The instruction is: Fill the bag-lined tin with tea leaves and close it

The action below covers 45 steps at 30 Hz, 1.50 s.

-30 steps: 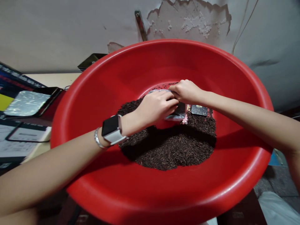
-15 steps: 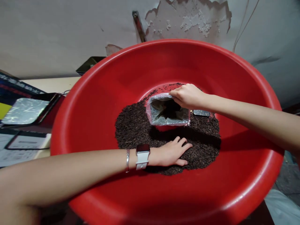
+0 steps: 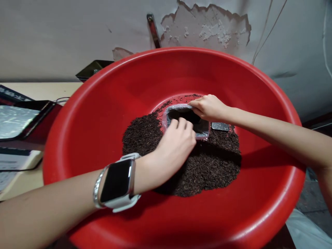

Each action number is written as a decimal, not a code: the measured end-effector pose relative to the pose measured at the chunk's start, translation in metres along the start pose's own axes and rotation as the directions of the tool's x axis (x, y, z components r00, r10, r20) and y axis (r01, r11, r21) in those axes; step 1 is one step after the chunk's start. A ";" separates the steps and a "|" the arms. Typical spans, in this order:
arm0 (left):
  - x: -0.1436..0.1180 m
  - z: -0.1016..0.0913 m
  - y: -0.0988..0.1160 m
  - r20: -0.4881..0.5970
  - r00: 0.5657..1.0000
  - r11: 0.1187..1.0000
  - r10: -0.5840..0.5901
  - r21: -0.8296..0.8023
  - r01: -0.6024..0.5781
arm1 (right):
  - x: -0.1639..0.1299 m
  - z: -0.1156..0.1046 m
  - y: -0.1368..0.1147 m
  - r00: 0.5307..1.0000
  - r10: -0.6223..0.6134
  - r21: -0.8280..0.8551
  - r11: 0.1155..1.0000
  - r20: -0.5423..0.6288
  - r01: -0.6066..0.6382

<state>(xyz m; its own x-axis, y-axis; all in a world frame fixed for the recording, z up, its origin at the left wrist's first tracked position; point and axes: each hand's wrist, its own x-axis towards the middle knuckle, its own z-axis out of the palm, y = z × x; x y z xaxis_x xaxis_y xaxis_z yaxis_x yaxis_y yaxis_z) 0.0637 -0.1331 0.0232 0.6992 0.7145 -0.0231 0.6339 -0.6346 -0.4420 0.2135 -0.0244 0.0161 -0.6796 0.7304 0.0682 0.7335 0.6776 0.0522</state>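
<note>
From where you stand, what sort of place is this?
Probably a worn indoor workspace, perhaps improvised: a red basin of dark loose bits, a cluttered table and a peeling wall.

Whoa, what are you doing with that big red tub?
A person is working with both hands inside the big red tub. The right hand grips the rim of an open plastic bag. The left hand is at the bag's mouth, fingers curled, but you can't see whether it holds anything. Dark, dry bits lie heaped around the bag, and a small flat dark piece rests beside it.
</note>
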 end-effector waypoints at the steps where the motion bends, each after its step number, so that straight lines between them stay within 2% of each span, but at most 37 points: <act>1: -0.002 0.000 0.005 -0.013 0.993 0.990 0.114 -0.085 -0.115 | 0.000 0.000 0.000 1.000 0.007 0.012 1.000 0.001 -0.007; 2: -0.004 0.003 0.011 -0.043 0.968 0.948 0.249 -0.191 -0.253 | -0.001 -0.001 0.000 1.000 0.014 0.022 1.000 0.003 -0.014; 4: -0.009 0.013 0.024 -0.079 0.878 0.794 0.473 -0.392 -0.464 | -0.001 -0.002 0.000 1.000 0.023 0.027 0.999 0.005 -0.023; 6: -0.012 0.029 0.035 0.002 0.818 0.691 0.576 -0.536 -0.485 | -0.002 -0.003 0.000 1.000 0.020 0.016 1.000 0.009 -0.020; 8: -0.012 0.047 0.042 0.133 0.796 0.675 0.590 -0.623 -0.396 | -0.002 -0.003 0.000 1.000 0.014 0.004 1.000 0.013 -0.014; 10: -0.010 0.060 0.044 0.212 0.794 0.671 0.570 -0.677 -0.301 | -0.002 -0.002 0.000 1.000 0.011 -0.001 1.000 0.012 -0.011; 12: -0.009 0.066 0.046 0.220 0.808 0.668 0.546 -0.696 -0.263 | -0.002 -0.001 0.001 1.000 0.006 -0.002 1.000 0.009 -0.006; 15: -0.010 0.066 0.047 0.169 0.830 0.696 0.531 -0.646 -0.313 | -0.002 0.000 0.001 1.000 -0.003 -0.004 1.000 0.001 0.003; 19: -0.011 0.052 0.045 0.142 0.790 0.692 0.596 -0.590 -0.415 | -0.002 0.000 0.001 1.000 -0.003 -0.017 1.000 0.000 0.003; 21: -0.008 0.042 0.041 0.097 0.822 0.730 0.561 -0.527 -0.436 | -0.002 0.000 0.001 1.000 0.004 -0.024 1.000 0.002 -0.004; 23: -0.003 0.031 0.034 0.011 0.886 0.806 0.464 -0.420 -0.417 | -0.001 0.001 0.001 1.000 0.007 -0.024 1.000 -0.003 -0.007; 26: 0.005 0.018 0.018 -0.088 0.956 0.923 0.280 -0.248 -0.294 | -0.001 0.002 0.000 1.000 0.005 -0.020 1.000 -0.012 -0.005; 29: 0.009 0.013 0.003 -0.058 0.994 0.988 0.095 -0.114 -0.101 | 0.000 0.002 0.000 1.000 0.012 -0.032 0.999 0.009 -0.012; 31: 0.009 0.011 0.000 -0.010 0.998 0.996 0.056 -0.076 -0.056 | 0.000 0.001 0.000 1.000 0.013 -0.033 0.999 0.016 -0.013; 33: 0.007 0.010 0.005 -0.027 0.994 0.989 0.105 -0.098 -0.107 | 0.000 0.001 0.000 1.000 0.006 -0.021 1.000 0.010 -0.005; 35: 0.003 0.011 0.014 -0.122 0.960 0.941 0.254 -0.199 -0.274 | -0.001 0.000 -0.001 1.000 -0.006 -0.010 1.000 0.005 0.006; 37: -0.001 0.017 0.026 -0.195 0.876 0.797 0.442 -0.362 -0.483 | -0.001 0.000 -0.001 1.000 -0.012 -0.010 1.000 0.011 0.012; 39: -0.006 0.030 0.036 -0.168 0.795 0.628 0.583 -0.528 -0.572 | -0.001 0.000 -0.001 1.000 -0.011 -0.019 1.000 0.018 0.011; 41: -0.010 0.045 0.042 -0.038 0.776 0.584 0.629 -0.636 -0.505 | -0.001 0.000 -0.001 1.000 -0.002 -0.028 1.000 0.023 0.003; 43: -0.013 0.059 0.046 0.101 0.786 0.618 0.610 -0.682 -0.392 | -0.001 -0.001 -0.001 1.000 0.003 -0.027 1.000 0.019 -0.003; 45: -0.014 0.066 0.048 0.168 0.796 0.636 0.582 -0.704 -0.317 | -0.002 -0.001 -0.001 1.000 0.001 -0.023 1.000 0.010 0.000</act>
<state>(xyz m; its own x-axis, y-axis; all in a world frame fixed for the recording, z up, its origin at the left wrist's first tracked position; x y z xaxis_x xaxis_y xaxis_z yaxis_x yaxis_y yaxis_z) 0.0627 -0.1541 -0.0565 0.8699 0.2485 -0.4261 0.4142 -0.8371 0.3574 0.2139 -0.0262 0.0166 -0.6792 0.7317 0.0578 0.7338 0.6752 0.0751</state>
